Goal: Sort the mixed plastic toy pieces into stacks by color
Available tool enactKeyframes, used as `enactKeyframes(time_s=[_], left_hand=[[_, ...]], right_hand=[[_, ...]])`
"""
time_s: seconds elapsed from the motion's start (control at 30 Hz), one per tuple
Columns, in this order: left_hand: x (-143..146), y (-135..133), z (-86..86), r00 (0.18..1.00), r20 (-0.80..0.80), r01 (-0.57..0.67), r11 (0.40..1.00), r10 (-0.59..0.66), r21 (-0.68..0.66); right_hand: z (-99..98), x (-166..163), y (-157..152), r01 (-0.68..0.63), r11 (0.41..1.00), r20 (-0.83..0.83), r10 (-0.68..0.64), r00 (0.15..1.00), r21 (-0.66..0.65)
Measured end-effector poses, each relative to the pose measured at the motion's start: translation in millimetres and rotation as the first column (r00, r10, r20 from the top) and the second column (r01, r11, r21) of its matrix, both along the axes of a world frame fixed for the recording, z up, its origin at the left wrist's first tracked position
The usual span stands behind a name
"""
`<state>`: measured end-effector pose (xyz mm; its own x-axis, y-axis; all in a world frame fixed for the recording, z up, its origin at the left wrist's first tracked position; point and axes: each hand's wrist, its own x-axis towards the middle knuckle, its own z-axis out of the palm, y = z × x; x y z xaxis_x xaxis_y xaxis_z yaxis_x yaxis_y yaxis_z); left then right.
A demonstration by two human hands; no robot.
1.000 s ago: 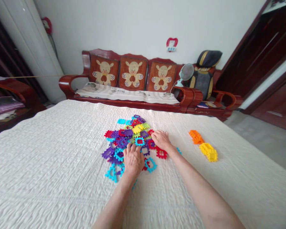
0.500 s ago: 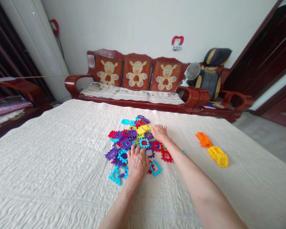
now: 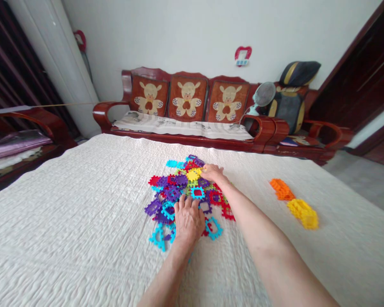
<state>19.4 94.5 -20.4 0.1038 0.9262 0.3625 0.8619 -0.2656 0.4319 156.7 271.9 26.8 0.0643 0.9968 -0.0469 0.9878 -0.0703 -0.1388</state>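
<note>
A heap of flat, toothed plastic pieces [image 3: 179,189] in purple, cyan, red, yellow and green lies on a cream quilted cover [image 3: 83,221]. My left hand [image 3: 188,218] rests palm down on the near side of the heap, fingers together over purple and cyan pieces. My right hand [image 3: 213,172] reaches to the far side, its fingertips closed on a yellow piece [image 3: 193,175] at the top of the heap. To the right, apart from the heap, lie a stack of orange pieces [image 3: 281,189] and a stack of yellow pieces [image 3: 303,213].
A dark red wooden bench [image 3: 192,128] with three bear-print cushions stands past the cover's far edge, with a small fan [image 3: 264,94] and a dark bag [image 3: 291,102] at its right end. A wooden armchair [image 3: 22,136] stands at the left, dark doors at the right.
My right hand has moved from the red and purple pieces at the heap's right side up to the yellow piece at its far side. The left hand has stayed in place.
</note>
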Motion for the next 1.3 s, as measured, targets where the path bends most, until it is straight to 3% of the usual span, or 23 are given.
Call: enactKeyframes(time_s=[0.13, 0.27, 0.47, 0.7, 0.9, 1.0, 1.07, 1.3], left_hand=[[-1, 1, -0.6, 1.000, -0.001, -0.002, 1.000, 0.002, -0.005], [-1, 2, -3.0, 1.000, 0.002, 0.009, 1.000, -0.009, 0.022], [-3, 1, -3.7, 1.000, -0.028, 0.007, 0.999, -0.005, 0.053], [-4, 1, -1.3, 0.998, -0.068, 0.018, 0.998, -0.013, 0.063], [-6, 1, -2.2, 0.995, -0.101, 0.017, 0.996, -0.009, 0.083], [-7, 3, -4.5, 0.993, -0.120, 0.030, 0.995, -0.019, 0.090], [-8, 4, -5.8, 0.991, -0.135, 0.030, 0.995, -0.018, 0.090], [-9, 5, -6.4, 0.986, -0.166, 0.038, 0.995, -0.023, 0.088]], right_hand=[[-3.1, 9, -5, -0.033, 0.984, -0.071, 0.046, 0.996, 0.174], [-6.8, 28, -26, -0.075, 0.905, -0.234, 0.187, 0.954, 0.419], [-20.3, 80, -95, 0.046, 0.791, -0.407, 0.264, 0.875, 0.610], [-53.6, 156, -191, 0.301, 0.655, -0.494, 0.126, 0.860, 0.692], [-57.3, 212, -226, 0.557, 0.380, -0.545, -0.148, 0.825, 0.739], [-61.9, 235, -234, 0.639, 0.305, -0.569, -0.292, 0.768, 0.706], [-67.1, 244, -238, 0.679, 0.299, -0.590, -0.340, 0.732, 0.670], [-72.5, 244, -237, 0.735, 0.391, -0.565, -0.473, 0.676, 0.553]])
